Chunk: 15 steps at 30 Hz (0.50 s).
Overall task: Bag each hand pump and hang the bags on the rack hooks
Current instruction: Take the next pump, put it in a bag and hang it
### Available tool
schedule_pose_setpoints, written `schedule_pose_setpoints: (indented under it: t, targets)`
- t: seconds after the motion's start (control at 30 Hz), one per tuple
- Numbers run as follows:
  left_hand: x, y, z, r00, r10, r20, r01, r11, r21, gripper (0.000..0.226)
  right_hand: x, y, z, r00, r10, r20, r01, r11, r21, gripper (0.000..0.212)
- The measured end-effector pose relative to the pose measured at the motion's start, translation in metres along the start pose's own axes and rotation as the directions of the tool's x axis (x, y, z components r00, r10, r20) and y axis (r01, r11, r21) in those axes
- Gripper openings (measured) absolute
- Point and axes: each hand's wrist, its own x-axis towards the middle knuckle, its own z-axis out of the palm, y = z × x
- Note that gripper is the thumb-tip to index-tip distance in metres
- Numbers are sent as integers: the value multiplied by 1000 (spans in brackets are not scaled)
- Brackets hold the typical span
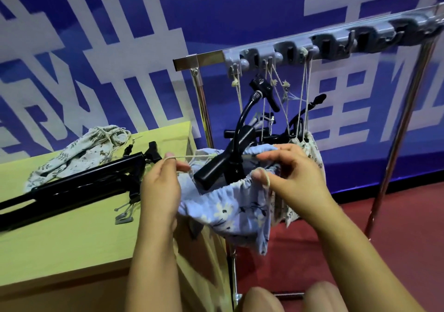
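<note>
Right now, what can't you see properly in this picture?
- Head view: the lower part of the hand pump sits inside the blue floral bag, hidden by cloth.
- Head view: the pumps on the table run off the left edge.
- Head view: the rack hooks far right are blurred.
- Head view: the left hand and right hand hold drawstrings; the knots are too small.

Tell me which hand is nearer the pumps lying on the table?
Left. The left hand pinches a cord just beside the pumps; the right hand is farther off, across the blue bag.
</note>
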Motion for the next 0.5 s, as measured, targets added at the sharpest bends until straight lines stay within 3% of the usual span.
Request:
schedule_pose_setpoints:
  t: [0.13,0.27,0.4,0.5]
  targets:
    - [-2,5,-4,997,-16,71,14,1000,25,52,-1,3,5,999,-11,-43,13,999,53,19]
    - [-5,4,-6,985,-61,163,62,998,-3,68,-3,-1,10,996,71,-48,-60,978,199,11]
    - [-10,5,-5,970,-80,229,65,995,73,62,-5,0,14,980,199,-25,-175,911,374,63]
    - [-4,3,-4,934,-100,344,54,989,140,37,-2,-6,15,946,325,0,-281,818,502,48]
